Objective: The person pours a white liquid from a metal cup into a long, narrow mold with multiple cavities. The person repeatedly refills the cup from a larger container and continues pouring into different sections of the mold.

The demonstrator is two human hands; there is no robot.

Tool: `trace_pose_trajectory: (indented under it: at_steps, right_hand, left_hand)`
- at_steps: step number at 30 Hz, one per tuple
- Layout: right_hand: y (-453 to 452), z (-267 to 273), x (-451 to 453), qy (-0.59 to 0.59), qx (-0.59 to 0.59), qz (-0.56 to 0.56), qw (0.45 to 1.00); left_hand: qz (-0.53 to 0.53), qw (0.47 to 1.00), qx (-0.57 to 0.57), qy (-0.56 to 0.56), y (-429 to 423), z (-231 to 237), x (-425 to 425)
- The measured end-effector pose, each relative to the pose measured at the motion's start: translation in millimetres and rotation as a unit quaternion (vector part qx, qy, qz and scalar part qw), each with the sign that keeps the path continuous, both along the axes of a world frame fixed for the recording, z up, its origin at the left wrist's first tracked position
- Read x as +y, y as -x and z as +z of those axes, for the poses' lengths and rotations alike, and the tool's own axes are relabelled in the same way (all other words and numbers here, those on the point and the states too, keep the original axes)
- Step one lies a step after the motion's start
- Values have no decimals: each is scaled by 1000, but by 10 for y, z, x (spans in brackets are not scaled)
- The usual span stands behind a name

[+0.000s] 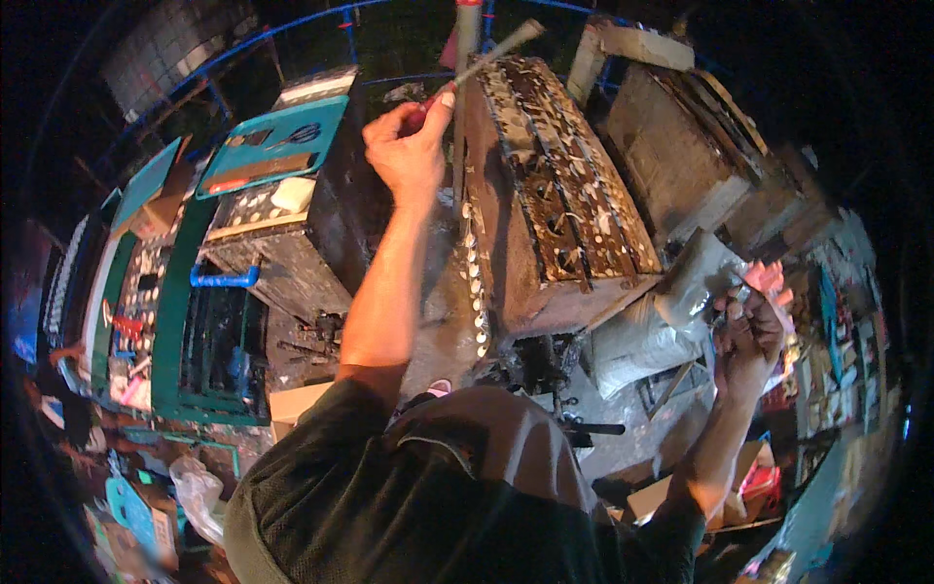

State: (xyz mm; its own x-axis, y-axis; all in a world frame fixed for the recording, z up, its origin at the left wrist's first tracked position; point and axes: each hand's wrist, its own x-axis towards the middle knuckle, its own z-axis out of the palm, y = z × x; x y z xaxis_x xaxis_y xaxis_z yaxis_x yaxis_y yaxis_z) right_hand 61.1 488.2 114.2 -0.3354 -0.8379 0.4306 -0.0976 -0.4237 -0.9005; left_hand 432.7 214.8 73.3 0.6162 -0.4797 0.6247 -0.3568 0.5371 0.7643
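Observation:
My left hand [412, 146] is raised in front of me and grips a long slim tool by its red handle [419, 115]. The tool's pale shaft [496, 55] slants up to the right and flares at its tip, above the far end of a large wooden box [529, 310]. Dark strips, holes and many pale spots cover the top [562, 182] of this box. Out to the right, my right hand [748, 336] has its fingers curled around a small pale, shiny thing [742, 293], too small to name. Something pink [770, 281] shows just behind that hand.
Grey plastic-wrapped bundles [642, 343] lie beside my right hand. Another wooden box [671, 139] stands at the back right. A teal tray [332, 120] with scissors [303, 134] rests on a wooden stand [273, 266] to the left. A blue pipe handle [222, 279] sticks out below it.

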Motion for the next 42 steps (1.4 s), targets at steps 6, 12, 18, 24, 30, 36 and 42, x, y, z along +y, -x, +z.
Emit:
trace_pose_trajectory:
  at_steps: [6, 12, 18, 24, 30, 36, 42]
  right_hand:
    - [-200, 21, -115, 10, -30, 25, 999]
    - [-199, -15, -165, 34, -28, 49, 998]
    - [-182, 5, -213, 28, -20, 77, 996]
    - [-43, -141, -324, 15, 21, 31, 999]
    - [67, -212, -284, -15, 34, 7, 999]
    - [96, -391, -460, -53, 50, -18, 997]
    - [-219, -161, -733, -62, 95, -13, 993]
  left_hand:
    - [-270, 851, 448, -54, 282, 47, 10]
    - [-301, 833, 459, -67, 219, -6, -18]
    - [-301, 838, 449, -77, 175, 42, 79]
    - [-269, 938, 197, -90, -314, -12, 170]
    - [152, 846, -467, -207, -2370, 7, 161]
    - [164, 738, -504, -417, -4236, -538, 136]
    - [129, 648, -550, -510, -4632, -1239, -44]
